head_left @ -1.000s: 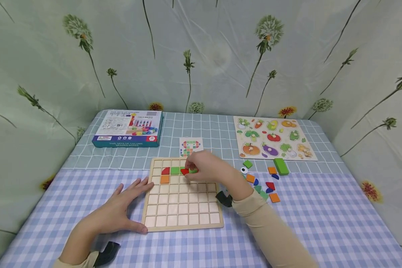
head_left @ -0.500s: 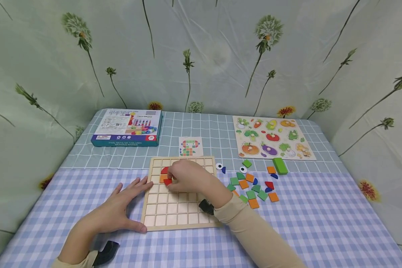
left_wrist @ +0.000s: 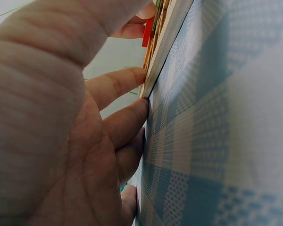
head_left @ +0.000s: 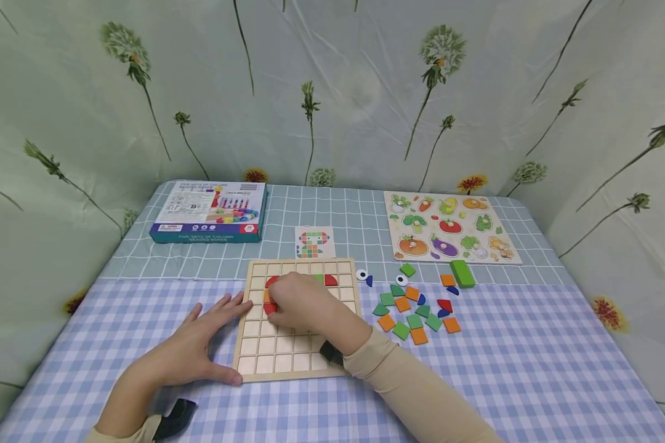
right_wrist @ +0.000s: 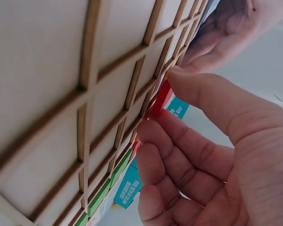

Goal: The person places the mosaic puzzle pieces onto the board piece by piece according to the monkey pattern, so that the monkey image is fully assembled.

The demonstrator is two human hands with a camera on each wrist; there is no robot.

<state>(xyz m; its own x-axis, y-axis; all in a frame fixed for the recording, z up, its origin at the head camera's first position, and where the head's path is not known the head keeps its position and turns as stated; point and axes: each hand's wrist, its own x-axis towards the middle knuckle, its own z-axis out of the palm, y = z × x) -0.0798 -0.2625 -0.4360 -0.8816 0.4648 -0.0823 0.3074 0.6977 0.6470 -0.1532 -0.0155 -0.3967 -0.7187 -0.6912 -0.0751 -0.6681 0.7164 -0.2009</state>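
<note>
A wooden grid board [head_left: 285,364] lies flat on the table. My left hand [head_left: 196,351] is spread at its left side, thumb and fingertips touching the edge; the left wrist view shows the fingers extended along the rim [left_wrist: 155,70]. Over the upper left cells, my right hand [head_left: 310,304] pinches a red quarter-circle tile [right_wrist: 161,100] between thumb and index finger, at a cell below an orange square tile [head_left: 266,296]. Another red tile [head_left: 271,281] sits above the orange one. Farther right in that row are a green tile [head_left: 318,278] and a red quarter-circle tile [head_left: 330,280]; my hand hides the cells between.
Loose green, orange, blue and red tiles [head_left: 414,321] lie scattered right of the board, with two eye discs [head_left: 401,280]. Behind the board is a pattern card [head_left: 314,243]. A box [head_left: 207,212], a vegetable puzzle [head_left: 449,227] and a green block [head_left: 462,274] stand farther back.
My right hand has moved left and toward me from the board's upper row, bringing the red tile to the cell below the orange square. My left hand has stayed at the edge.
</note>
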